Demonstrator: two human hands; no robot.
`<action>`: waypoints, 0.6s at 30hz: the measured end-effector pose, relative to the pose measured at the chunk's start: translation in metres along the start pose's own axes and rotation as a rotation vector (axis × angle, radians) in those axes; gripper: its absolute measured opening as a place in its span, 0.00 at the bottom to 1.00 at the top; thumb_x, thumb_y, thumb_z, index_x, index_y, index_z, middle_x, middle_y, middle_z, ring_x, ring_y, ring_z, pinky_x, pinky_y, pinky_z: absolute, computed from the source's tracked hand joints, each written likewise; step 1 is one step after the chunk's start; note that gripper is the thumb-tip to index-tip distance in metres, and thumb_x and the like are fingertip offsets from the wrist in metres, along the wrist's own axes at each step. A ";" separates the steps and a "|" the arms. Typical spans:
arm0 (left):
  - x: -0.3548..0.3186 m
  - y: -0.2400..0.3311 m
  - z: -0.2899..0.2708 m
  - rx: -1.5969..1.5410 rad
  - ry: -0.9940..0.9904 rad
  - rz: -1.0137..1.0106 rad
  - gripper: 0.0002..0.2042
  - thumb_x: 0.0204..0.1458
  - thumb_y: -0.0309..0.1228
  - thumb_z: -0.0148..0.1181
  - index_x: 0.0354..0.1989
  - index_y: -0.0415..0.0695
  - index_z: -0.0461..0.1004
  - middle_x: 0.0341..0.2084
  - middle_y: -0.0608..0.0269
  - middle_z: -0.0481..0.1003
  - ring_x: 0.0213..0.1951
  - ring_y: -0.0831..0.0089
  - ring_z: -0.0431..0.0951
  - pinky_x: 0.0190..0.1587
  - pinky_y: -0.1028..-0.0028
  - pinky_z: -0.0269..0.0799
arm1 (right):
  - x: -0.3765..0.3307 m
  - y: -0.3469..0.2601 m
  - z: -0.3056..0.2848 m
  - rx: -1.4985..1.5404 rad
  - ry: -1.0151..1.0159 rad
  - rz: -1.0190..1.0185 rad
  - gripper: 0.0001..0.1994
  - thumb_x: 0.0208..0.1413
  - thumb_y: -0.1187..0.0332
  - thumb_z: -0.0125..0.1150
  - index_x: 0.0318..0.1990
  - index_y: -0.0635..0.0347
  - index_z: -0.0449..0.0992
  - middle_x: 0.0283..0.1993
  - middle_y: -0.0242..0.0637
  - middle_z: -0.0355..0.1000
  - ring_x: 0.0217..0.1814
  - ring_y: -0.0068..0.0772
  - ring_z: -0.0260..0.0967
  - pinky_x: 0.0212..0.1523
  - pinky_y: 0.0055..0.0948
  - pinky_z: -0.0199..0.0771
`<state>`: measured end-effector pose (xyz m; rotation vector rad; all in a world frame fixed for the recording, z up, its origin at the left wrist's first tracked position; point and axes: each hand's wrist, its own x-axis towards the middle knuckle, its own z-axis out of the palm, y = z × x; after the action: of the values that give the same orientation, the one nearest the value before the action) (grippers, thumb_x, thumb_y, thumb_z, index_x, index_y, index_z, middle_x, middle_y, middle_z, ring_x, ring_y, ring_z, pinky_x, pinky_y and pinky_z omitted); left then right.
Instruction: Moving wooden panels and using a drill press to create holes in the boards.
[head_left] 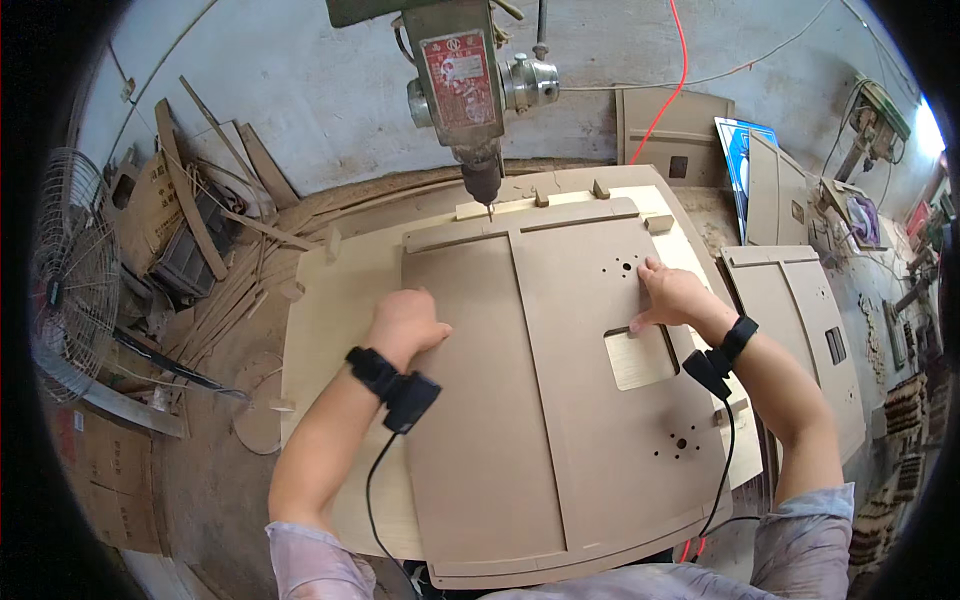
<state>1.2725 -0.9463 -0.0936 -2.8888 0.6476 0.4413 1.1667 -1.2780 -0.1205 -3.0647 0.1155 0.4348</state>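
A large brown board (pixel 470 420) with long grooves, a rectangular cutout and two groups of drilled holes lies flat before me on a pale wooden sheet (pixel 345 290). At its left edge, my left hand (pixel 403 325) is closed, thumb over the board's face and the other fingers mostly hidden. Across from it, my right hand (pixel 678 295) grips the right edge, with its thumb by the cutout and a fingertip near the upper holes. The drill press (pixel 462 90) stands over the board's far edge, its thin drill bit (pixel 490 213) pointing down close to the groove there.
Small wooden blocks (pixel 658 223) sit along the pale sheet's edges. Another grooved board (pixel 790 300) lies to the right. On the left are a wire fan (pixel 75 270), wood strips (pixel 225 320) and a cardboard box (pixel 115 480). A red cord (pixel 683 60) hangs at the back.
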 end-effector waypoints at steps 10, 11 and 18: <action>0.060 0.044 0.026 -0.092 0.382 0.114 0.46 0.32 0.57 0.60 0.55 0.36 0.53 0.56 0.47 0.54 0.59 0.54 0.51 0.59 0.61 0.48 | -0.006 -0.006 -0.001 -0.035 0.029 -0.063 0.43 0.26 0.46 0.68 0.47 0.70 0.60 0.50 0.48 0.59 0.45 0.47 0.65 0.43 0.36 0.67; 0.060 0.044 0.025 -0.171 0.335 0.110 0.49 0.30 0.57 0.61 0.57 0.36 0.49 0.57 0.48 0.51 0.60 0.56 0.47 0.60 0.60 0.45 | -0.006 -0.004 0.000 -0.042 0.043 -0.062 0.43 0.26 0.46 0.68 0.46 0.70 0.60 0.49 0.49 0.59 0.44 0.48 0.65 0.42 0.37 0.67; 0.066 0.046 0.009 -0.177 0.310 0.134 0.52 0.23 0.56 0.65 0.55 0.34 0.51 0.54 0.46 0.53 0.58 0.51 0.51 0.58 0.60 0.49 | -0.004 -0.007 -0.005 -0.065 -0.012 -0.034 0.43 0.25 0.46 0.69 0.47 0.70 0.61 0.48 0.49 0.59 0.52 0.43 0.61 0.47 0.33 0.66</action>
<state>1.3071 -1.0116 -0.1270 -3.1253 0.8938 0.0654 1.1651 -1.2710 -0.1148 -3.1220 0.0504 0.4635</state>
